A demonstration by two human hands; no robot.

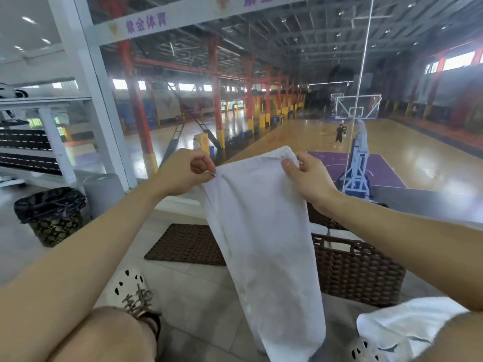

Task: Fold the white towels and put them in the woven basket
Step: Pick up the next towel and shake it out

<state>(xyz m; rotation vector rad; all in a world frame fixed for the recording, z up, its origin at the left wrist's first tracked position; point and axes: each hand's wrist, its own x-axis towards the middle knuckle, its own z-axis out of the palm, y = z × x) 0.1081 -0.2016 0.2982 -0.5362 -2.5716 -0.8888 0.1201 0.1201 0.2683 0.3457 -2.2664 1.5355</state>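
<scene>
Between both hands' fingers: white towel pinched by top corners, hanging.

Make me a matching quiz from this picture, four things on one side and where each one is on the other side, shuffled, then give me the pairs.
Column one:
1 towel
2 woven basket
3 brown mat
4 bin

Column two:
a far left, lined with a black bag
b flat on the tiles, left of the woven basket
c held up by left hand and right hand
d on the floor below the right forearm

Pairs: 1-c, 2-d, 3-b, 4-a
</scene>
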